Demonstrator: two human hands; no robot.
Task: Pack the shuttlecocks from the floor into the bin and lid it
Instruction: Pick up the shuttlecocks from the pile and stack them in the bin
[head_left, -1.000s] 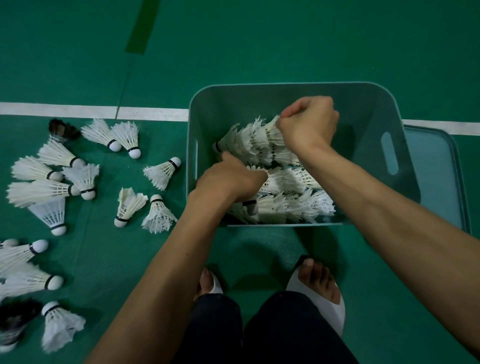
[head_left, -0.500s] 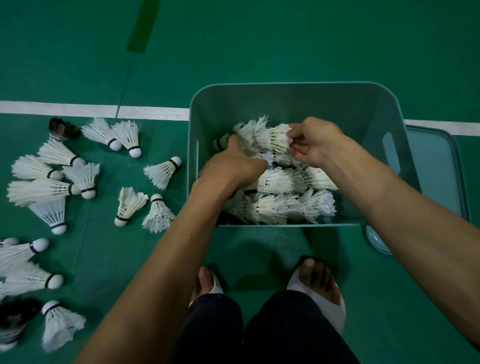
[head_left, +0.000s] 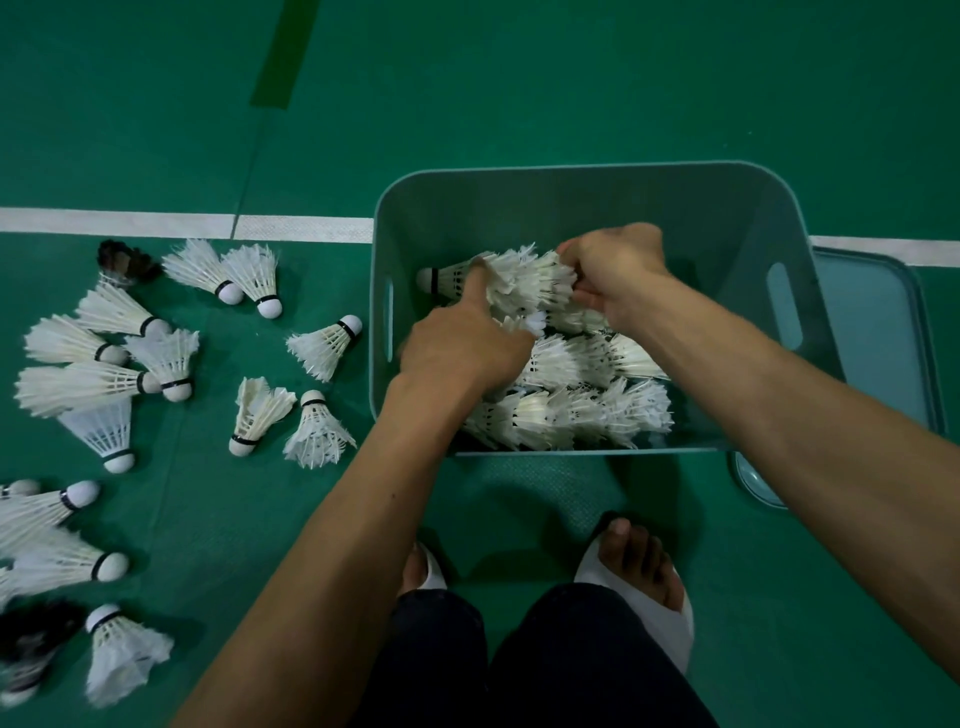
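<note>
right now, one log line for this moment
left hand: holds white feather shuttlecock stack | right hand: grips same stack | teal plastic bin: part filled | teal lid: beside bin

The green matted sports-court floor (head_left: 519, 93) bears a white painted line (head_left: 130, 223) running across it and a darker green stripe (head_left: 285, 52) leading away from that line. A teal rectangular plastic bin (head_left: 571, 208) stands on the floor, covering part of the line. A flat teal plastic lid (head_left: 878, 332) lies just beside the bin's right wall and is partly hidden behind it. Left of the bin, loose white feathered shuttlecocks (head_left: 324, 345) lie scattered, mostly on their sides, some touching or overlapping. Two dark-feathered shuttlecocks (head_left: 124, 260) lie among them, one near the line and one at the lower left edge. In front of the bin stand two feet in white open-toed slippers (head_left: 639, 561).
</note>
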